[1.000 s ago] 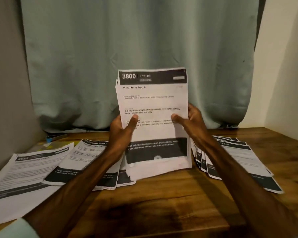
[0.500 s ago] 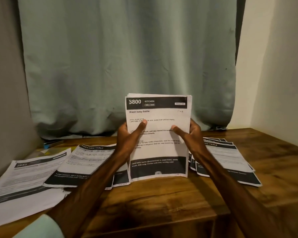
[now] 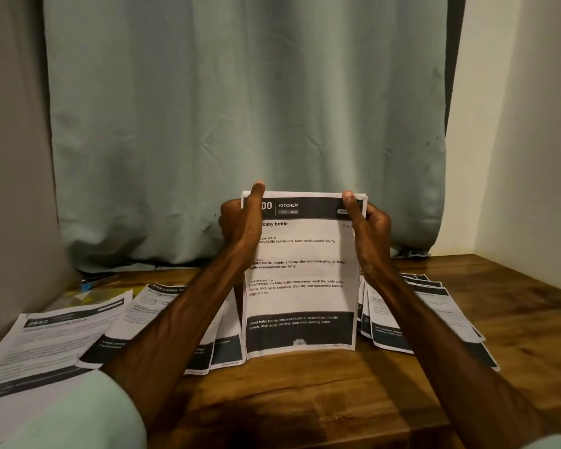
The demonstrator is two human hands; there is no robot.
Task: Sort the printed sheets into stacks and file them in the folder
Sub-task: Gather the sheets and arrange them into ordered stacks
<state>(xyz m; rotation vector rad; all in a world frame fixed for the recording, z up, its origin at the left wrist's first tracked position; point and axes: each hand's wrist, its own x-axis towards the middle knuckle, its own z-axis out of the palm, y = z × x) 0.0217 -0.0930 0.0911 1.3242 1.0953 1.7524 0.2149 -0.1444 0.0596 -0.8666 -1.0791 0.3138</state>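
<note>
A stack of printed sheets, its top page headed "KITCHEN", stands upright with its bottom edge on the wooden table. My left hand grips its top left corner, thumb over the front. My right hand grips the top right corner the same way. More printed sheets lie flat: a fanned pile at the left, a larger pile at the far left, and a fanned pile at the right. No folder is plainly visible.
A pale green curtain hangs behind the table. A white wall closes the right side and a grey panel the left. A small blue object lies at the back left.
The upright stack has come down until its bottom edge rests on the table. Both hands have slid from the stack's middle up to its top corners.
</note>
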